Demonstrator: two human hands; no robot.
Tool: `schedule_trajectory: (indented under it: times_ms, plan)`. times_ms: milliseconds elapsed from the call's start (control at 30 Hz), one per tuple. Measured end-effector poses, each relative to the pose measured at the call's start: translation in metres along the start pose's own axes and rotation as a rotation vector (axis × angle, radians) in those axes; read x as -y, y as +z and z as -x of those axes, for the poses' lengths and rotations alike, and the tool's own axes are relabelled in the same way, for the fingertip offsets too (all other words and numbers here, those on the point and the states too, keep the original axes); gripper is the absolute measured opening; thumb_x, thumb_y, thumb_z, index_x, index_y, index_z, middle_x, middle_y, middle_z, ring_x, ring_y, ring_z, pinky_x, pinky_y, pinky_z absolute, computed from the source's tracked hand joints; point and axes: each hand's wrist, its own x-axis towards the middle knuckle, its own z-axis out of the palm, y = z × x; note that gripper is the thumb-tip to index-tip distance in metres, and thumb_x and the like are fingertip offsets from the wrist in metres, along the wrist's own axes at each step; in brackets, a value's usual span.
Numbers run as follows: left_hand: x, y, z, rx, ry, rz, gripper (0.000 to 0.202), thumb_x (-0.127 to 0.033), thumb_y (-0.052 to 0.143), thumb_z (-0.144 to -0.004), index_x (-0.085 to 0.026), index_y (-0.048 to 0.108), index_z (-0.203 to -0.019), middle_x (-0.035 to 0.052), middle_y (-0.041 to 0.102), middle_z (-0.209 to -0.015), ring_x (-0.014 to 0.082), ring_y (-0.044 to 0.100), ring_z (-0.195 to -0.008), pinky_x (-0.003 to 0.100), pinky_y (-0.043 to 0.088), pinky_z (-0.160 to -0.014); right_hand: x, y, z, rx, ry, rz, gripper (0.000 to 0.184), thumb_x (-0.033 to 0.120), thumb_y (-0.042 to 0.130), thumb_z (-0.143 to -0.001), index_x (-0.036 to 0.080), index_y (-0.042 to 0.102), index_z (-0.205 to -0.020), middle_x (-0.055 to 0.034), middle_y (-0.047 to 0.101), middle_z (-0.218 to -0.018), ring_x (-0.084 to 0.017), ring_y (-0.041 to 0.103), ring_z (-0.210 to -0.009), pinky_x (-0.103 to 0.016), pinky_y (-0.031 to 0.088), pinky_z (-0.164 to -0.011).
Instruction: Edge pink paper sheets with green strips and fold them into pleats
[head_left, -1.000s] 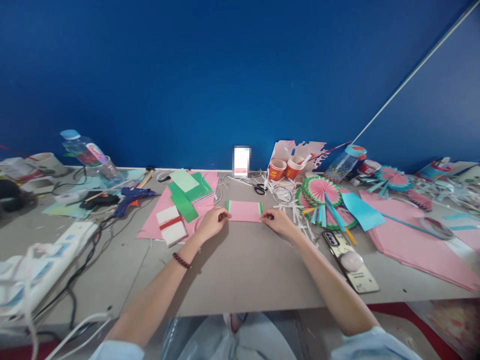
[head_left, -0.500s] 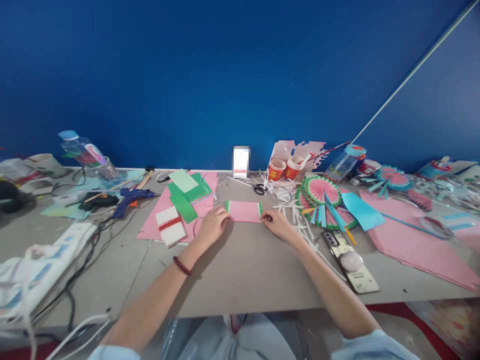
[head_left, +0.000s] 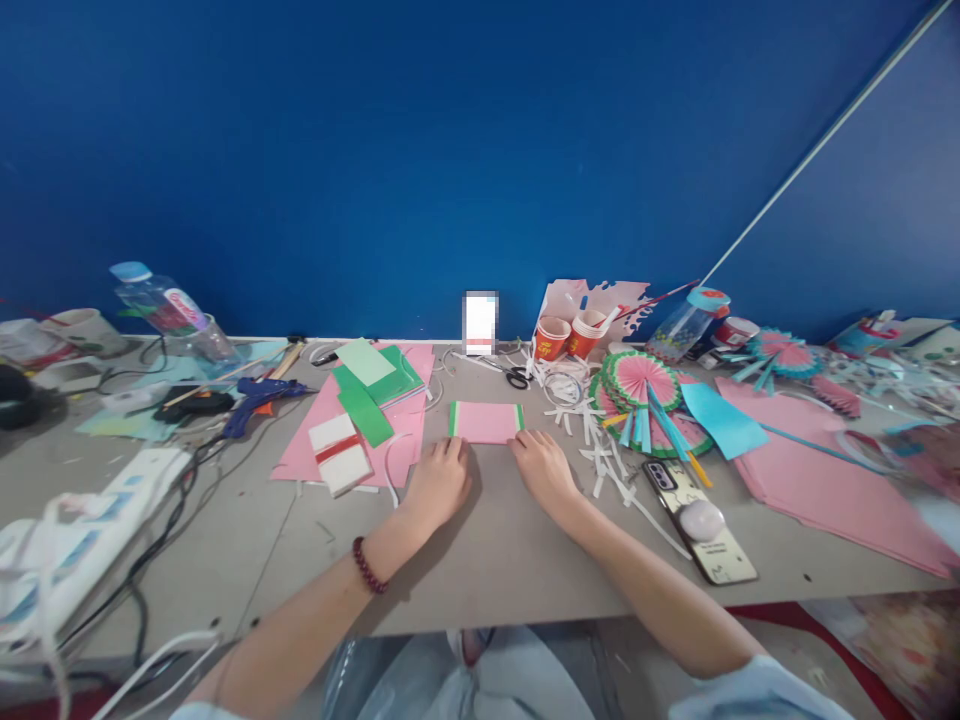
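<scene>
A pink paper rectangle with green side edges (head_left: 487,423) lies in the middle of the table. My left hand (head_left: 441,478) is at its lower left corner, back upward and fingers together, their tips on the near edge. At the lower right corner, my right hand (head_left: 546,468) holds the same edge with bent fingers. Both thumbs are mostly hidden beneath the palms. Green paper sheets (head_left: 382,375) and a white block with a red band (head_left: 340,453) lie on pink paper to the left. Pleated paper fans (head_left: 641,385) are to the right.
Scissors (head_left: 517,377), paper scraps (head_left: 596,450) and red paper cups (head_left: 553,340) stand or lie beyond my right hand. A phone (head_left: 701,525) lies near the front edge. A glue gun (head_left: 259,397), a power strip (head_left: 97,530) and cables are on the left. A person's hand (head_left: 926,455) shows at far right.
Both my hands have moved toward me, from the sides of the pink paper to its near corners, palms turned down. A blurred hand has appeared at the far right.
</scene>
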Motion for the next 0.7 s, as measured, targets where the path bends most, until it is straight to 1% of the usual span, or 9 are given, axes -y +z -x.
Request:
schedule_trajectory:
  times_ms: [100,200,333,433,600,700]
  plan:
    - [-0.009,-0.002,0.002,0.002,-0.050,-0.018,0.044,-0.015,0.047,-0.082,-0.006,0.050,-0.124,0.0178,0.056,-0.111,0.0299,0.051,-0.102,0.041,0.044,-0.080,0.012,-0.003,0.006,0.018,0.054,0.057,0.023,0.008,0.047,-0.088,0.012,0.063,-0.103,-0.0126,0.063,-0.096,-0.023,0.058,-0.089,-0.034,0.043,-0.078]
    - [-0.015,-0.004,0.003,-0.001,-0.077,0.008,0.044,-0.017,0.048,-0.082,-0.008,0.050,-0.125,0.0177,0.055,-0.113,0.0300,0.050,-0.107,0.040,0.044,-0.082,0.021,-0.005,0.011,0.021,0.072,0.092,0.032,0.006,0.046,-0.086,0.009,0.059,-0.115,-0.0144,0.063,-0.099,-0.023,0.059,-0.090,-0.035,0.044,-0.076]
    - [-0.019,-0.004,0.003,-0.015,-0.089,-0.002,0.043,-0.018,0.050,-0.081,-0.007,0.052,-0.123,0.0183,0.054,-0.115,0.0304,0.049,-0.111,0.040,0.043,-0.084,0.027,-0.004,0.015,0.008,0.050,0.099,0.041,0.010,0.048,-0.086,0.009,0.051,-0.127,-0.0157,0.062,-0.105,-0.025,0.059,-0.095,-0.036,0.045,-0.077]
    - [-0.021,-0.005,0.003,-0.011,-0.104,-0.030,0.042,-0.021,0.051,-0.082,-0.007,0.053,-0.122,0.0191,0.053,-0.118,0.0309,0.048,-0.113,0.040,0.042,-0.086,0.029,-0.002,0.015,0.015,0.054,0.102,0.042,0.015,0.049,-0.087,0.008,0.050,-0.128,-0.0167,0.061,-0.107,-0.026,0.058,-0.098,-0.037,0.044,-0.079]
    - [-0.021,-0.007,0.002,0.014,-0.125,-0.030,0.038,-0.022,0.052,-0.082,-0.012,0.055,-0.119,0.0155,0.056,-0.115,0.0300,0.048,-0.107,0.042,0.039,-0.086,0.034,-0.002,0.014,0.013,0.062,0.103,0.044,0.020,0.051,-0.085,0.005,0.051,-0.127,-0.0187,0.060,-0.106,-0.027,0.056,-0.099,-0.038,0.042,-0.080]
    - [-0.021,-0.006,0.003,-0.008,-0.132,0.001,0.047,-0.025,0.052,-0.082,-0.014,0.048,-0.128,0.0144,0.055,-0.115,0.0298,0.048,-0.106,0.043,0.038,-0.085,0.035,-0.002,0.014,0.000,0.055,0.108,0.044,0.021,0.052,-0.084,0.004,0.051,-0.125,-0.0197,0.059,-0.107,-0.028,0.056,-0.099,-0.039,0.042,-0.081]
